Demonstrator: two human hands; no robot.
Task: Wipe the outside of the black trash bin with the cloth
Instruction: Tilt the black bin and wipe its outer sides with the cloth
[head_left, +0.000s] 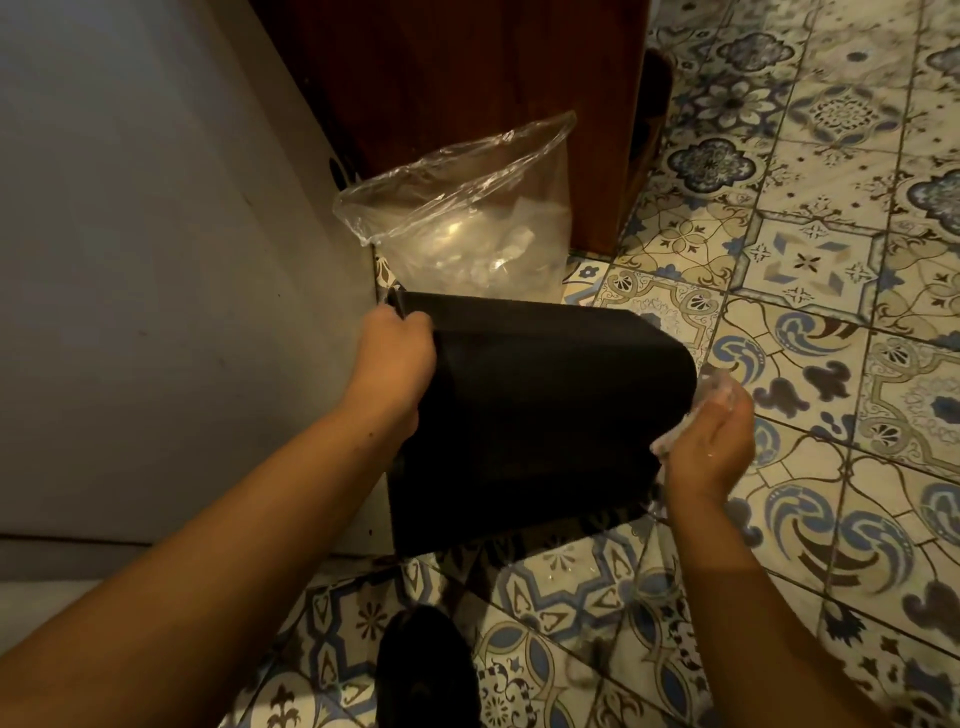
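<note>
The black trash bin lies tipped on its side in the middle of the view, its open rim toward the left and its closed base toward the right. My left hand grips the rim at the bin's upper left edge. My right hand holds a pale cloth against the bin's base end on the right. Most of the cloth is hidden between my palm and the bin.
A clear plastic bag with crumpled contents stands just behind the bin. A dark wooden cabinet rises behind the bag, and a pale wall runs along the left. Patterned floor tiles spread to the right. A dark shoe shows at the bottom.
</note>
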